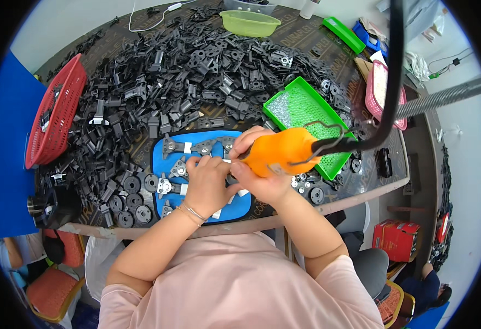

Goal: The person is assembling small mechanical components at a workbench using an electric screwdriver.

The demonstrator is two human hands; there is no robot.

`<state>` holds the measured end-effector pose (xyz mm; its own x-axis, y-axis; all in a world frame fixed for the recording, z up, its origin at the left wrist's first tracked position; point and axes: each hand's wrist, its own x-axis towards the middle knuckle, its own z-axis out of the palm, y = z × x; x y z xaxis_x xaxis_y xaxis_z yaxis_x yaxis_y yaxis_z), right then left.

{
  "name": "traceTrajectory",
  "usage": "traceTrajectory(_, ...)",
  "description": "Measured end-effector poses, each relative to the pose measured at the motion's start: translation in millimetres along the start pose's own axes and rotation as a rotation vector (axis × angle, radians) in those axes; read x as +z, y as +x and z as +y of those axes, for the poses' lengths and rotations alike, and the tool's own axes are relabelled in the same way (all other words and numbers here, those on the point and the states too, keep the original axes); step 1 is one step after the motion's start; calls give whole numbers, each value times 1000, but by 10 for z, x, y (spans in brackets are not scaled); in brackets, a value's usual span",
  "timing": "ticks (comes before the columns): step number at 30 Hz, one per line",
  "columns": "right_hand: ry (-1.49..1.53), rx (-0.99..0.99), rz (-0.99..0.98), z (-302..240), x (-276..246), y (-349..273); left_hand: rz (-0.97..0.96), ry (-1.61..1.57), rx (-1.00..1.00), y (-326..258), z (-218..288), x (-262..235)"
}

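Note:
My right hand (265,181) is wrapped round an orange electric screwdriver (283,151), which lies slanted with its cable end to the right. Close beside it, my left hand (207,181) bends its fingers down over the blue mat (238,211). What those fingers grip is hidden beneath them, as is the screwdriver's tip. Around my hands on the mat lie several dark metal brackets, some with white blocks; one bracket (169,147) is at the mat's upper left, and a silver-topped one (165,186) sits left of my left hand.
A wide heap of black metal parts (196,66) covers the table beyond the mat. Black discs (133,200) lie to the left, near a red basket (59,118). A green tray (311,112) holding small screws stands right, under the hanging black cable (395,66). Farther back is a yellow-green bowl (250,24).

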<state>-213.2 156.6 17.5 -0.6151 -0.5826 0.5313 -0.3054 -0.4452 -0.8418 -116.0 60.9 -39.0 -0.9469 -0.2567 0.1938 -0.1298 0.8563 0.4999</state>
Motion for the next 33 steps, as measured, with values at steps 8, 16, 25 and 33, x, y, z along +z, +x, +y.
traceTrajectory(8, 57, -139, 423, -294, -817, 164, -14, -55, 9, -23, -9, -56)
traceTrajectory(16, -214, -144, 603, 48, -1299, 59, 7, -43, 18, -29, 7, -59)
traceTrajectory(25, -232, -135, 560, 64, -1291, 82, 3, -22, 9, -34, 3, -41)
traceTrajectory(33, -249, -138, 542, 85, -1305, 88, 22, -21, 24, -38, -2, -41)
